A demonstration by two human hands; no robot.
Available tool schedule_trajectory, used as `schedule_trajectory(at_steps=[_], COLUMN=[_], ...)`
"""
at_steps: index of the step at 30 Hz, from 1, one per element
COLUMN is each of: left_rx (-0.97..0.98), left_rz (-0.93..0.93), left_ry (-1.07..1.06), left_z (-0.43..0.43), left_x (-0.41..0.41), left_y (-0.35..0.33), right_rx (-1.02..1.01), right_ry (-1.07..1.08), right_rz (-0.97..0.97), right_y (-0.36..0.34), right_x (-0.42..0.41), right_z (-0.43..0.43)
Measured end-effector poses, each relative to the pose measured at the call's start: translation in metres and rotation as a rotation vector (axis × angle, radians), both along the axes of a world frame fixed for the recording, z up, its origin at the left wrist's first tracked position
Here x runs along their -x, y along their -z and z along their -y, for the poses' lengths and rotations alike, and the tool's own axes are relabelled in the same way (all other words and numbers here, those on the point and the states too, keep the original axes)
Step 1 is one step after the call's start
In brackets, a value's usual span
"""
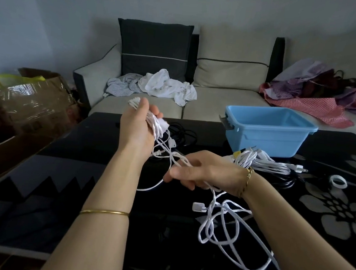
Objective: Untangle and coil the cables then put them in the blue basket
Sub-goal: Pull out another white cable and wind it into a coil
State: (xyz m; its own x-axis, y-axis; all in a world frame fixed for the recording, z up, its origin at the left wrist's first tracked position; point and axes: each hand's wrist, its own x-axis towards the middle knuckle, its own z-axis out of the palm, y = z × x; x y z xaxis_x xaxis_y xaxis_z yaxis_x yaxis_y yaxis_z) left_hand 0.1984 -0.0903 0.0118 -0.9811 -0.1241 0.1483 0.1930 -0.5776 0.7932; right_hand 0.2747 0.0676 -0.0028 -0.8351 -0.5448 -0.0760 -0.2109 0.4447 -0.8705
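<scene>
My left hand is raised above the black table and grips a bundle of coiled white cable. From the bundle, strands run down to my right hand, which pinches the white cable at mid-frame. The loose rest of this cable lies in tangled loops on the table at the lower right, with a white plug beside it. A second white cable bundle with a plug lies in front of the blue basket. Black cables lie behind my left hand.
The black table has a grey flower pattern on its right side. A white ring of tape lies at the right. Behind stands a sofa with cushions, white clothes and red fabric. A cardboard box sits at left.
</scene>
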Motion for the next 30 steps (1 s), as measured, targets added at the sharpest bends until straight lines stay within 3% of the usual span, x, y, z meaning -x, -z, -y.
schedule_trajectory(at_steps=[2, 7, 11, 16, 20, 24, 30], left_rx=[0.167, 0.535, 0.832, 0.943, 1.138, 1.289, 1.144], left_rz=[-0.063, -0.220, -0.265, -0.277, -0.259, -0.241, -0.109], left_ry=[-0.074, -0.217, -0.331, -0.512, -0.603, -0.410, 0.242], left_z=[-0.001, -0.003, -0.005, -0.001, 0.006, 0.012, 0.010], left_x=[0.000, -0.002, -0.004, 0.005, 0.002, 0.006, -0.022], left_y=[0.001, 0.004, 0.009, 0.014, 0.015, 0.021, 0.003], right_rx=[0.088, 0.493, 0.600, 0.702, 0.790, 0.746, 0.932], right_ry=[0.020, 0.075, 0.026, -0.009, 0.059, 0.296, 0.634], right_rz=[0.024, 0.298, 0.372, 0.396, 0.339, 0.024, -0.147], right_y=[-0.001, 0.000, 0.000, -0.002, -0.008, -0.009, -0.013], right_x=[0.000, 0.009, 0.006, 0.006, 0.003, 0.000, 0.011], right_z=[-0.001, -0.008, -0.006, -0.005, -0.008, -0.005, -0.009])
